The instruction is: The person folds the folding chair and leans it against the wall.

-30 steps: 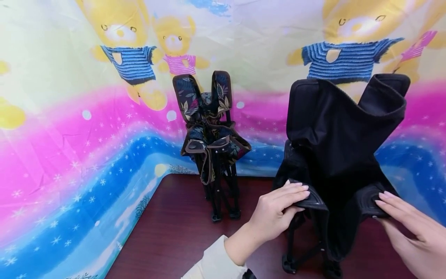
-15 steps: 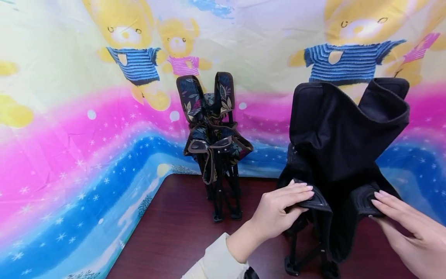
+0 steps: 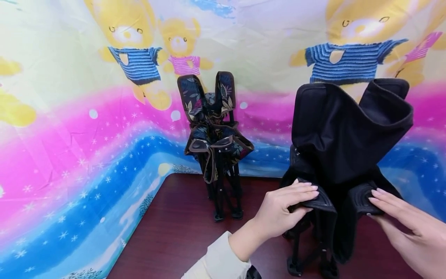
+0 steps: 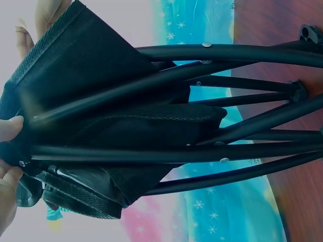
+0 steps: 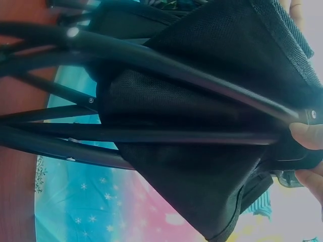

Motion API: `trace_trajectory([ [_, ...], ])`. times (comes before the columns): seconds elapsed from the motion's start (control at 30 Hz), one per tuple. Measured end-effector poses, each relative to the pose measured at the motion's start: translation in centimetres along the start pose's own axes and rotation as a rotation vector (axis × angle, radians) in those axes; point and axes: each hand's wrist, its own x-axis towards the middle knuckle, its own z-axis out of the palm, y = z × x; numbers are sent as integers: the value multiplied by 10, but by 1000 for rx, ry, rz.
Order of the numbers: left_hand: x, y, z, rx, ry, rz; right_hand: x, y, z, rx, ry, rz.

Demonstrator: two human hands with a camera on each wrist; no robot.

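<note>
A black folding chair (image 3: pixel 348 131) with a fabric seat and crossed metal legs stands half folded on the right of the table. Its seat sags between the two front corners. My left hand (image 3: pixel 278 211) grips the left front corner, fingers on top and thumb below. At the right front corner, my right hand (image 3: pixel 407 228) holds the fabric the same way. In the left wrist view the thumb and fingertips (image 4: pixel 10 128) sit by the top ends of the leg tubes (image 4: pixel 126 154). The right wrist view has the right thumb (image 5: pixel 307 136) against a tube end.
A smaller folding chair (image 3: pixel 209 133) with dark leaf-patterned fabric stands folded at the back middle of the dark red-brown table (image 3: pixel 167 232). Behind it hangs a colourful cloth backdrop (image 3: pixel 258 50) printed with bears.
Both hands keep their hold on the chair's front corners, which have drawn slightly closer together. The whole head view has shifted a little to the left.
</note>
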Motion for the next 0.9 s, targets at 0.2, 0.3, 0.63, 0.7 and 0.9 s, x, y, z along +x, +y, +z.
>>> trace_trajectory([
  [0.2,1,0,2,-29,1,-7,3,0,2,30,50,-46],
  [0.3,1,-1,3,-53,3,-16,5,-1,4,52,82,-59],
  [0.63,6,-2,5,-76,-5,-16,17,-8,7,128,191,-98],
  [0.7,6,-2,6,-70,-10,-19,18,-9,7,135,192,-104],
  [0.9,8,-2,5,-55,-30,-27,20,-7,9,151,198,-129],
])
